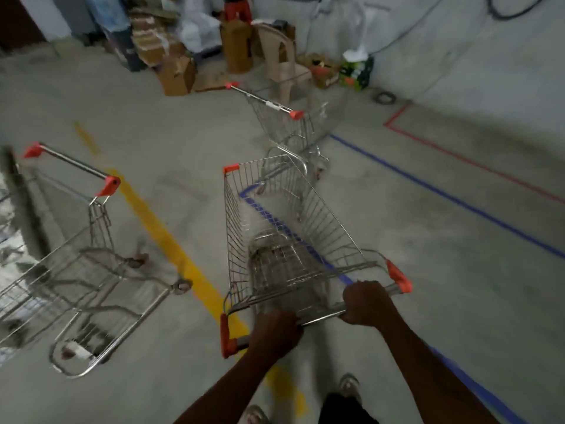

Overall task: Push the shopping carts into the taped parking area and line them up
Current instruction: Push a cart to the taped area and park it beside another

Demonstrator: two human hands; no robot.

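Observation:
A wire shopping cart [275, 228] with red handle ends stands right in front of me, its basket over the near corner of the blue tape outline [428, 191]. My left hand [275, 335] and my right hand [367, 302] both grip its handle bar. A second cart [284, 127] stands farther ahead, close to the blue line's far end. A third cart [76, 258] stands at the left, left of the yellow floor stripe [165, 234]. The picture is blurred by motion.
A red tape outline [458, 157] lies beyond the blue one, by the right wall. A plastic chair [281, 59], cardboard boxes [177, 76] and bags are piled at the back. A coil of cable [384, 97] lies on the floor. My feet show at the bottom.

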